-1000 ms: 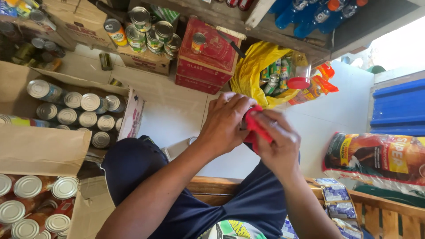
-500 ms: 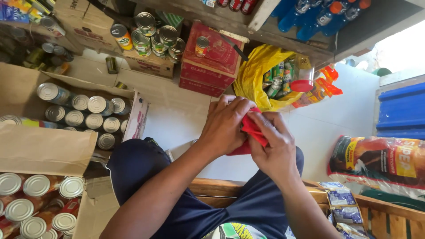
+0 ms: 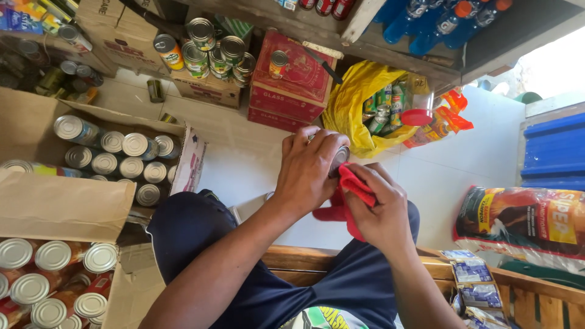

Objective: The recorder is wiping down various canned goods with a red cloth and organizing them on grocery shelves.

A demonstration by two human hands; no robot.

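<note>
Lifted higher, left hand (image 3: pixel 311 167) grips can (image 3: pixel 339 160) (right hand (image 3: pixel 378 207) presses red cloth (image 3: pixel 356 189)).

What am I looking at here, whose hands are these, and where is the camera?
The camera sits on a person's head and looks down, so you see their own arms and lap. No machine is involved. The left hand wraps around a metal can, and the right hand presses a red cloth against it. On the floor to the left stand open cardboard boxes filled with more cans. Further ahead are a red carton with a single can on top and a yellow bag of cans. A printed sack lies at the right.
</note>
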